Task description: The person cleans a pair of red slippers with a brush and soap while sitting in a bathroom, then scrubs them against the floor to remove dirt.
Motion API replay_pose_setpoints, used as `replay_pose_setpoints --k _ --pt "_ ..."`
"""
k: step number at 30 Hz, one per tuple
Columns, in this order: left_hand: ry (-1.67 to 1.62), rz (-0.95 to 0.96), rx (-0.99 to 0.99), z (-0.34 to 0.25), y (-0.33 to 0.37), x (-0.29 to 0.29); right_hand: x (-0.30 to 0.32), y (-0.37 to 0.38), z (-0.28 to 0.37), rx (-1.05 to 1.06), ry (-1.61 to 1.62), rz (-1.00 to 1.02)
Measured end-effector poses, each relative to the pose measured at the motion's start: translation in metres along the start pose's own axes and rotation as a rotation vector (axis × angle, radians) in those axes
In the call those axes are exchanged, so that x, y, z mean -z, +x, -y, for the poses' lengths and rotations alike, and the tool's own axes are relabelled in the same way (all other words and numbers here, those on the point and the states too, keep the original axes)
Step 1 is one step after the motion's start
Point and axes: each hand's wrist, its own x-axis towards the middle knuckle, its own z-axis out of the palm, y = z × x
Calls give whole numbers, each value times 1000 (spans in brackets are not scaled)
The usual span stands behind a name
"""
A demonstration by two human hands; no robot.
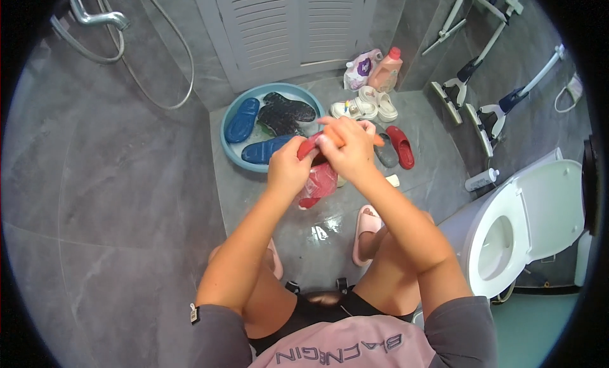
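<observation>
My left hand [288, 168] is closed around the edge of a wet, sudsy red shoe [320, 179], held above the floor in front of the basin. My right hand [353, 151] is closed on an orange brush [335, 136], whose bristles are hidden; its orange end pokes out to the right. Both hands meet over the shoe's upper part. Just beyond the left hand stands a round blue basin [223, 137] of soapy water. Blue slippers [243, 120] and dark patterned footwear [285, 113] lie in it.
Right of the basin are a red clog [401, 147], a grey shoe [385, 152] and white clogs [355, 108]. A pink bottle [386, 71] and a white pack [360, 70] stand behind. Mops [488, 128] lean rightward, near a white bottle [482, 179] and the toilet [501, 247]. A shower hose [184, 57] hangs left.
</observation>
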Motion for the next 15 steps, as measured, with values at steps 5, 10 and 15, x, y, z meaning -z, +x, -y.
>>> replay_pose_setpoints --k 5,10,15 --pt "-20 -41 -12 -15 10 7 -9 2 -20 -109 -88 -46" --pt "73 61 -10 -13 12 13 -30 6 -50 -380 353 -93" --pt "335 69 -76 -3 12 21 -3 1 9 -138 60 264"
